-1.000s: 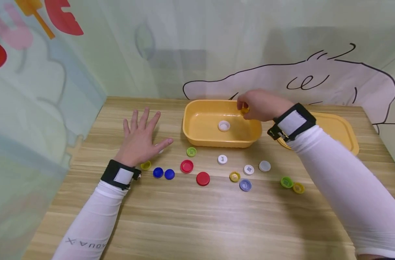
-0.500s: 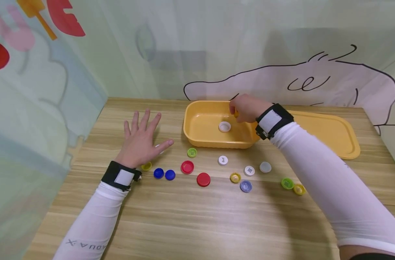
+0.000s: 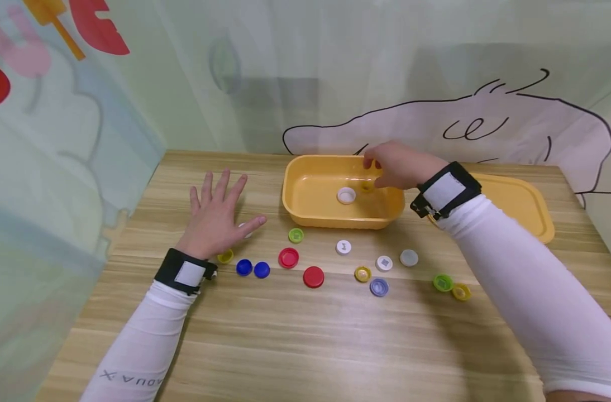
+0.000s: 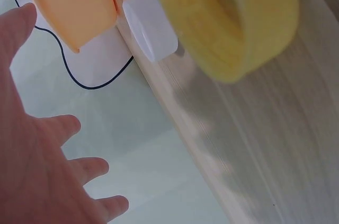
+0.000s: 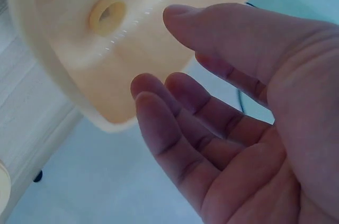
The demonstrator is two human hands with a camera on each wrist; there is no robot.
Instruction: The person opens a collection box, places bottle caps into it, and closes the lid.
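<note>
Over the right end of a yellow-orange plastic box (image 3: 310,218), my right hand (image 3: 403,164) hangs with thumb and fingers apart and nothing between them. Below it in the box lies a yellow bottle cap (image 5: 107,16), beside a white cap (image 3: 346,195). My left hand (image 3: 212,220) is spread with straight fingers at the left of the table. Near its thumb is a white cap (image 4: 150,26), partly covered in the head view. By its wrist sits another yellow cap (image 4: 228,23), large in the left wrist view.
Loose caps lie in front of the box, among them a red cap (image 3: 314,277), a blue cap (image 3: 262,269), a light-blue cap (image 3: 379,287) and a green cap (image 3: 443,282). The box's flat lid (image 3: 524,206) lies right, partly behind my right arm. A printed curtain (image 3: 361,72) hangs behind.
My right hand moved left over the box with the yellow cap, let it go inside, and drew back right with its fingers parted. My left hand stayed put.
</note>
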